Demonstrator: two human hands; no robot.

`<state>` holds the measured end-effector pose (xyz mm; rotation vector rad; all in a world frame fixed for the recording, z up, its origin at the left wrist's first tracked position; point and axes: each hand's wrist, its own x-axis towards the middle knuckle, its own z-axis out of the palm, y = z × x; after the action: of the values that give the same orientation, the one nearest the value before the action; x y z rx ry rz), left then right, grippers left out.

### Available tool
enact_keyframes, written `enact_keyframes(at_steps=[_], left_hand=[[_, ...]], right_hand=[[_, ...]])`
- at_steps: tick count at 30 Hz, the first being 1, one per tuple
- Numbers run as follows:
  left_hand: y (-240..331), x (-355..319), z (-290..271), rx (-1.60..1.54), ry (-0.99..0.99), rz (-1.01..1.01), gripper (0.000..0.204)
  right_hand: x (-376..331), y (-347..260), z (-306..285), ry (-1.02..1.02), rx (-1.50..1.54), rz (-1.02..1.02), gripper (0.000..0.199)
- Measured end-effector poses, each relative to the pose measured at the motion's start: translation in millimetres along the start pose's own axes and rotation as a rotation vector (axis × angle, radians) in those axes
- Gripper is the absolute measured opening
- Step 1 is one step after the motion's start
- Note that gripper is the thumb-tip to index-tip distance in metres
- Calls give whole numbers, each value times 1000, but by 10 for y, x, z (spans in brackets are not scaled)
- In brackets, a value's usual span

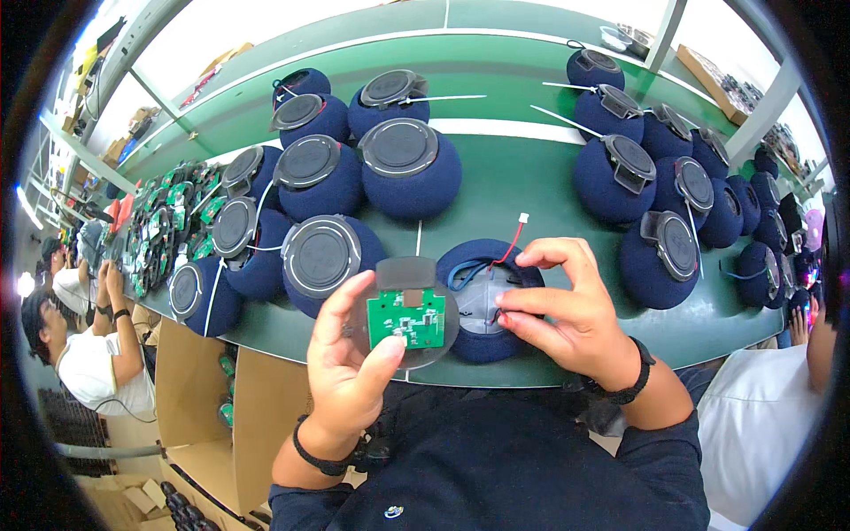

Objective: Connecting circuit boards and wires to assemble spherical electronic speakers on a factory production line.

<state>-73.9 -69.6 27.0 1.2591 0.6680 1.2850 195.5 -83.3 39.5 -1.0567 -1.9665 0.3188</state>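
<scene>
My left hand (350, 367) holds up a round dark cover (405, 311) with a green circuit board (406, 317) fixed on its inner face, turned toward me. My right hand (571, 310) rests on an open navy fabric-covered speaker shell (478, 341) at the near edge of the green bench (531, 186). Its fingers pinch thin wires at the shell's opening. A red wire with a small white plug (522, 218) rises from the shell, and a blue wire loop (460, 273) lies inside it.
Several closed navy speakers (407, 168) with round dark tops stand to the left and behind, several more (660, 248) to the right. A pile of green circuit boards (168, 221) lies at far left. Other people sit at left (88, 354) and right (761, 425). Cardboard boxes (212, 398) stand below the bench.
</scene>
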Motion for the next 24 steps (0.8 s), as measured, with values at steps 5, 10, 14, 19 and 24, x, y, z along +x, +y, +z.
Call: enact_keyframes(at_steps=[5,10,14,19,24], left_hand=[[-30,10,44,43,-26,-67,63],[-72,26,114,56,5,-29,62],[-91,50,152,-54,41,-14,69],[-96,108,222,-68,117,-3,79],[-127,113,254,-176,143,-66,67]], right_hand=[[99,-4,64,25,44,-26,24],[142,-15,152,27,121,-13,20],[132,-16,178,34,134,-2,19],[114,-14,175,3,165,5,17],[93,2,192,-22,133,-17,15]])
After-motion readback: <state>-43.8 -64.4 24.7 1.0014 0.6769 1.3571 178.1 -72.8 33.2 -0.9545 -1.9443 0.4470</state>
